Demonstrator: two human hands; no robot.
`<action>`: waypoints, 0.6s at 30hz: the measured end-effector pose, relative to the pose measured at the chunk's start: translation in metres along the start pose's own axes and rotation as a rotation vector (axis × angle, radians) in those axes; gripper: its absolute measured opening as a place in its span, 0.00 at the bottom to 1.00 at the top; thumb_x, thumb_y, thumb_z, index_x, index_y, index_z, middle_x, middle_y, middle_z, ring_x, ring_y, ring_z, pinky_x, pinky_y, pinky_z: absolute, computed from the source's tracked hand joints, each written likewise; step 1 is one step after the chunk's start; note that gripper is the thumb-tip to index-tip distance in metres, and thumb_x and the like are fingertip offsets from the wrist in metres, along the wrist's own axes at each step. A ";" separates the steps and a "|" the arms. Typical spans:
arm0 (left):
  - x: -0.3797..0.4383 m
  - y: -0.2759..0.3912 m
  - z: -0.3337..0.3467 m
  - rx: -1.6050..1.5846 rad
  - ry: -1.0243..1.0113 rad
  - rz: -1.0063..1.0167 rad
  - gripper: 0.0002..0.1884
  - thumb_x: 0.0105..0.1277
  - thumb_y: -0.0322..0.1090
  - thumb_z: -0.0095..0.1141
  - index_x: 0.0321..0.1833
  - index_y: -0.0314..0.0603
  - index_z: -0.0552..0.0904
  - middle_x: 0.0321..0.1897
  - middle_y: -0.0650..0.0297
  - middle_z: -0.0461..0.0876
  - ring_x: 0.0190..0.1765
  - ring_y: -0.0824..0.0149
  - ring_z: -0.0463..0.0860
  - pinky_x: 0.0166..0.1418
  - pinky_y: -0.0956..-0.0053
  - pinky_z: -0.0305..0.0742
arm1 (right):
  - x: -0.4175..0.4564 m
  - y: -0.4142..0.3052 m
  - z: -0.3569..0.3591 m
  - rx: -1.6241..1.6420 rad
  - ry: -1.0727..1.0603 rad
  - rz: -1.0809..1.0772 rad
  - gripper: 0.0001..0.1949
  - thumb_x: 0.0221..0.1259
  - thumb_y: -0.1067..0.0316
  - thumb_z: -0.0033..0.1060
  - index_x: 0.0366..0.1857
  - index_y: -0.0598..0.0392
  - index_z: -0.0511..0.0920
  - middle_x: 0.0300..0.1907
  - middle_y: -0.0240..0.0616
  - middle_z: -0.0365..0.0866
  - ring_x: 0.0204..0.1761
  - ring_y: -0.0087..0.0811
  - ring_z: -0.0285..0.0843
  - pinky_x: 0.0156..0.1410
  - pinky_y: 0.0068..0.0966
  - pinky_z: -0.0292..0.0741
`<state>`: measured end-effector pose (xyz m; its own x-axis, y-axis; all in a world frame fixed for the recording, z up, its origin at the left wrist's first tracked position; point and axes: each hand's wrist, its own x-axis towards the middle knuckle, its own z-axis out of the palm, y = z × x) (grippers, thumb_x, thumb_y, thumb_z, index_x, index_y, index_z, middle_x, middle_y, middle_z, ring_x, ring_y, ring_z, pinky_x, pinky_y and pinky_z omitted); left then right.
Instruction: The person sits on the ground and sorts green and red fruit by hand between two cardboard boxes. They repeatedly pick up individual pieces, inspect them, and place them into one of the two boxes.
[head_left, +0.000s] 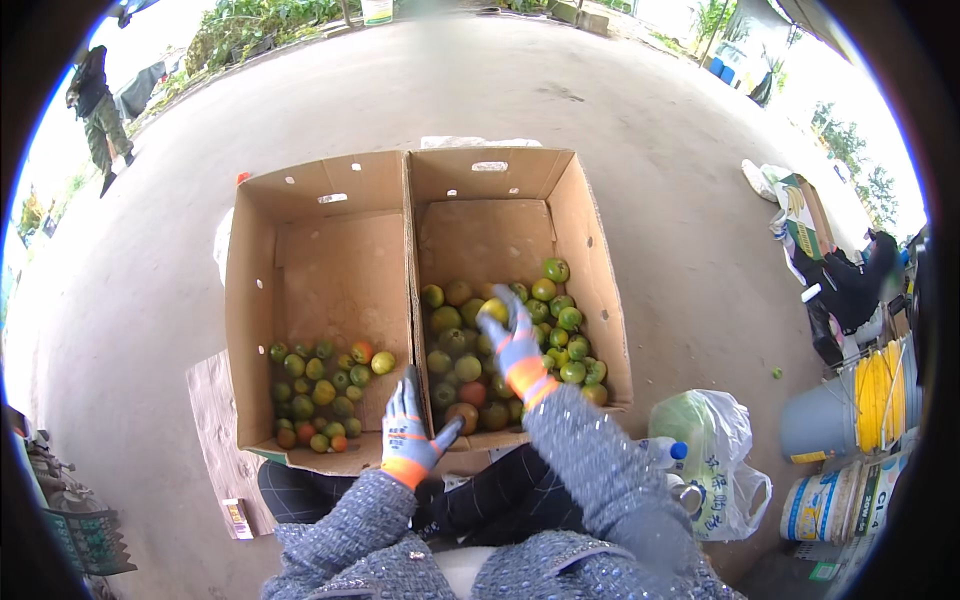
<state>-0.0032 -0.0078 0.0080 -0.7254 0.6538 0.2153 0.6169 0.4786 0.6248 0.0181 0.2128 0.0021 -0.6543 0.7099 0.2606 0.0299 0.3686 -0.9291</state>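
Two cardboard boxes stand side by side before me, a left box (337, 277) and a right box (487, 232). Several small green, yellow and reddish tomatoes (324, 391) lie in the near part of the left box. More, mostly larger, tomatoes (468, 367) cover the near half of the right one. Above them, my gloved right hand (516, 341) has a yellow-green tomato (493, 310) between thumb and fingers, slightly blurred. My gloved left hand (411, 431) holds nothing; its fingers are spread at the front end of the adjoining walls, thumb close to a brownish tomato (461, 418).
Right of my arm are a plastic bag (709, 457) and a bottle with a blue cap (664, 451). Farther right lie a grey bucket (821, 416) and a white tub (817, 506). A flat board (214, 420) lies left. A person (101, 112) stands far left.
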 end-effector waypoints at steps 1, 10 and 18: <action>0.000 0.001 0.006 -0.015 -0.085 -0.066 0.52 0.51 0.52 0.66 0.73 0.33 0.53 0.65 0.42 0.64 0.65 0.43 0.66 0.67 0.57 0.63 | 0.026 0.024 -0.007 -0.180 0.002 0.070 0.29 0.53 0.59 0.69 0.61 0.51 0.70 0.61 0.51 0.69 0.63 0.50 0.67 0.67 0.36 0.66; 0.005 0.013 -0.006 0.164 -0.211 -0.136 0.42 0.53 0.34 0.58 0.71 0.29 0.56 0.63 0.38 0.65 0.62 0.43 0.70 0.66 0.56 0.66 | 0.141 0.142 -0.026 -1.400 -0.055 -0.097 0.30 0.56 0.45 0.58 0.63 0.46 0.68 0.56 0.43 0.73 0.58 0.41 0.72 0.65 0.48 0.62; 0.002 0.008 -0.007 0.189 -0.212 -0.093 0.41 0.57 0.35 0.55 0.73 0.33 0.54 0.64 0.38 0.64 0.60 0.45 0.72 0.64 0.58 0.67 | 0.133 0.178 -0.027 -1.457 -0.042 -0.262 0.21 0.62 0.52 0.52 0.56 0.48 0.75 0.56 0.38 0.74 0.61 0.37 0.68 0.71 0.50 0.53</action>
<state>-0.0023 -0.0066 0.0184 -0.7135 0.7006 -0.0104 0.6115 0.6298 0.4789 -0.0432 0.3890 -0.1212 -0.7806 0.5215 0.3445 0.6079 0.7615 0.2248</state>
